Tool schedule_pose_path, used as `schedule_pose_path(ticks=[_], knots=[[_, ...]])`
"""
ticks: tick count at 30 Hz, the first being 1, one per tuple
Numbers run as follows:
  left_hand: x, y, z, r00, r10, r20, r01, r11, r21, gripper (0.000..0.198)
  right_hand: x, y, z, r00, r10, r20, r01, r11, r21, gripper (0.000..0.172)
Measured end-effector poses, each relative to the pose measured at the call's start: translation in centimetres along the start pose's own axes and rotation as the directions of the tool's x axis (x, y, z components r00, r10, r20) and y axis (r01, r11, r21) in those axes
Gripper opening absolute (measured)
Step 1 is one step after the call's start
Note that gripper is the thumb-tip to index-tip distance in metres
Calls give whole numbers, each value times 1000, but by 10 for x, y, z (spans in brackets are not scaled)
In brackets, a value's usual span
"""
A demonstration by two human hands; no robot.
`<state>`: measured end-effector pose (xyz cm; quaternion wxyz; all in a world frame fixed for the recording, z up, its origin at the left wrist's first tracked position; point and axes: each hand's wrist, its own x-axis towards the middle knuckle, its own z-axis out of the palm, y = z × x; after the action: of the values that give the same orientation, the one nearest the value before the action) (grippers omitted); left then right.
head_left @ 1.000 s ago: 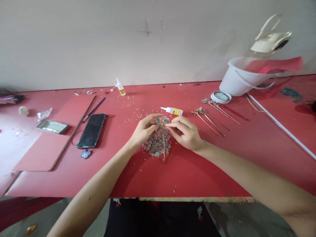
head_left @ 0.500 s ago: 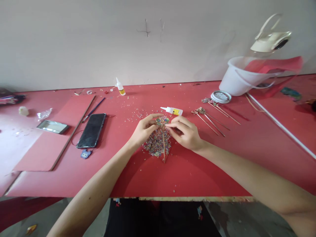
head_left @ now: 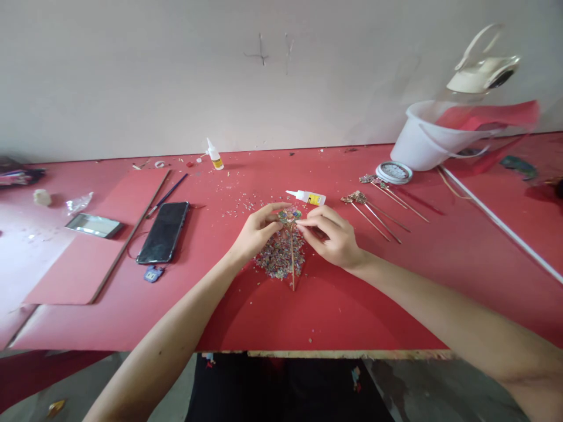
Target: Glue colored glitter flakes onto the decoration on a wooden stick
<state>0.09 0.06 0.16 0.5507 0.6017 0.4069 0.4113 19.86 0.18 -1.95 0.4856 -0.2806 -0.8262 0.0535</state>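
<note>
Between my hands is a hairpin (head_left: 292, 258) with a long metal stick and a colourful ornamental head, its stick pointing toward me. My left hand (head_left: 259, 230) is closed on the left side of the head, thumb below and index finger over the top. On the right of the head, the thumb and index finger of my right hand (head_left: 332, 237) are pinched together; whether they hold a small piece is too small to tell. Under the hairpin lies a pile of small multicoloured chips (head_left: 277, 258). Just beyond my hands a small glue bottle (head_left: 311, 198) rests on its side.
More hairpins (head_left: 365, 205) lie to the right, near a round dish of white bits (head_left: 394, 172) and a white bucket (head_left: 422, 132). A second glue bottle (head_left: 215, 157) stands at the back. On the left are a phone (head_left: 162, 233), a brush (head_left: 169, 193) and a metal tray (head_left: 94, 225).
My right hand has shifted very slightly at the right side of the hairpin's head. My left hand and the things on the table stay in place.
</note>
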Motion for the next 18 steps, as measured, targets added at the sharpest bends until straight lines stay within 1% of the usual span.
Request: schedule_pose_path(ticks=[10,15,18], knots=[[0,-1,0,1000,-1,3,1,1000,-10,43,0,1,1,998,1,65,-1,1000,0,17],[0,0,-1,1000,0,-1,0,1000,4,43,0,0,0,1000,-11,17,11,1000,-5,18],[0,0,-1,1000,-2,2,2,1000,3,43,0,0,0,999,-5,32,5,1000,0,18]])
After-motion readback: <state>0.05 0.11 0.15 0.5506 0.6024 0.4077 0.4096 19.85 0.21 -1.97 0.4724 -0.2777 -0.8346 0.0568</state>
